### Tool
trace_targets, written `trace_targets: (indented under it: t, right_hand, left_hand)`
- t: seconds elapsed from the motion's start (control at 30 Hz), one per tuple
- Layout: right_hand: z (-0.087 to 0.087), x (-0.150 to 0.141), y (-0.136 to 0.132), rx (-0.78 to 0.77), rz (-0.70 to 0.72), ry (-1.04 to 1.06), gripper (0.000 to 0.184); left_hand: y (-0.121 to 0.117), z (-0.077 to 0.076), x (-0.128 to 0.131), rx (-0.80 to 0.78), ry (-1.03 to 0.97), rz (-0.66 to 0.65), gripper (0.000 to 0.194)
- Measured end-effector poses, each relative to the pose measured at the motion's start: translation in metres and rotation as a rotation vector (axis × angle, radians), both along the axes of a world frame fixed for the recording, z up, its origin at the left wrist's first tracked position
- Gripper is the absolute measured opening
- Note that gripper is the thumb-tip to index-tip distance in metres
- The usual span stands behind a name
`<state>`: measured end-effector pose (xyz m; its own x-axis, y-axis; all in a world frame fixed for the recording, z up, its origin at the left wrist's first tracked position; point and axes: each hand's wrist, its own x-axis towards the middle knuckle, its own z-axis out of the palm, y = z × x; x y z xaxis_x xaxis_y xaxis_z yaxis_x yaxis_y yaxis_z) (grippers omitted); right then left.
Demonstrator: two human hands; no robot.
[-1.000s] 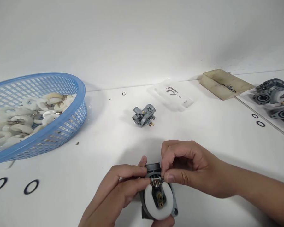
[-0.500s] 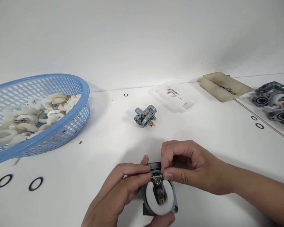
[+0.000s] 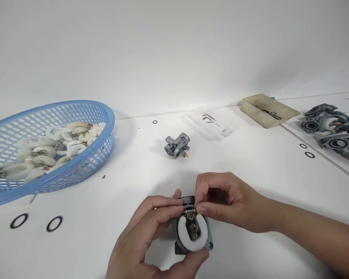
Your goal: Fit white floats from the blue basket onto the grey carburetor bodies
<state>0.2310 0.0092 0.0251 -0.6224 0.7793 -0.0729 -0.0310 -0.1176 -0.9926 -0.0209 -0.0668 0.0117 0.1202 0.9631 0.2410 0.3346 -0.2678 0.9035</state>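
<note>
My left hand [image 3: 145,236] is wrapped round a grey carburetor body [image 3: 192,232], thumb under its lower edge, fingers on its left side. A white horseshoe-shaped float [image 3: 184,234] sits on its open face, around brass jets. My right hand [image 3: 223,201] pinches at the small metal hinge pin [image 3: 189,211] at the top of the float, thumb and forefinger closed on it. Both hands are low in the middle of the white table.
A blue mesh basket [image 3: 84,162] of white floats stands at left. A second carburetor [image 3: 176,146] lies mid-table. A clear bag of pins [image 3: 212,122], a beige tray [image 3: 269,110] and several carburetors [image 3: 330,130] are at right. Black O-rings [image 3: 36,222] lie front left.
The carburetor in my hands sits a little higher and left in view; my fingers stay at the hinge. The camera has tilted, shifting the basket and tray rightward and leftward.
</note>
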Motion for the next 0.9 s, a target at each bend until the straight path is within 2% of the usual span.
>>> trace_targets:
  t: [0.27, 0.47, 0.53, 0.6, 0.67, 0.73, 0.9]
  right_hand:
    - [-0.002, 0.004, -0.001, 0.016, 0.063, 0.054, 0.033]
    - [-0.003, 0.012, -0.002, 0.137, 0.095, -0.015, 0.041]
    - [-0.004, 0.014, -0.001, 0.213, 0.122, -0.061, 0.055]
    - [-0.005, 0.013, 0.0, 0.306, 0.15, -0.106, 0.08]
    - [-0.007, 0.01, 0.002, 0.404, 0.155, -0.155, 0.102]
    - [-0.008, 0.005, 0.002, 0.491, 0.141, -0.196, 0.109]
    - [-0.013, -0.004, 0.001, 0.574, 0.044, -0.217, 0.093]
  left_hand:
    - [0.01, 0.003, -0.008, 0.022, 0.113, 0.028, 0.066]
    - [0.023, -0.001, -0.015, 0.068, 0.113, -0.069, 0.081]
    - [0.027, -0.002, -0.019, 0.068, 0.116, -0.105, 0.084]
    - [0.03, -0.002, -0.021, 0.033, 0.121, -0.127, 0.087]
    - [0.033, 0.001, -0.022, -0.018, 0.134, -0.145, 0.085]
    - [0.034, 0.005, -0.02, -0.053, 0.148, -0.169, 0.077]
    - [0.035, 0.014, -0.014, -0.122, 0.103, -0.16, 0.057]
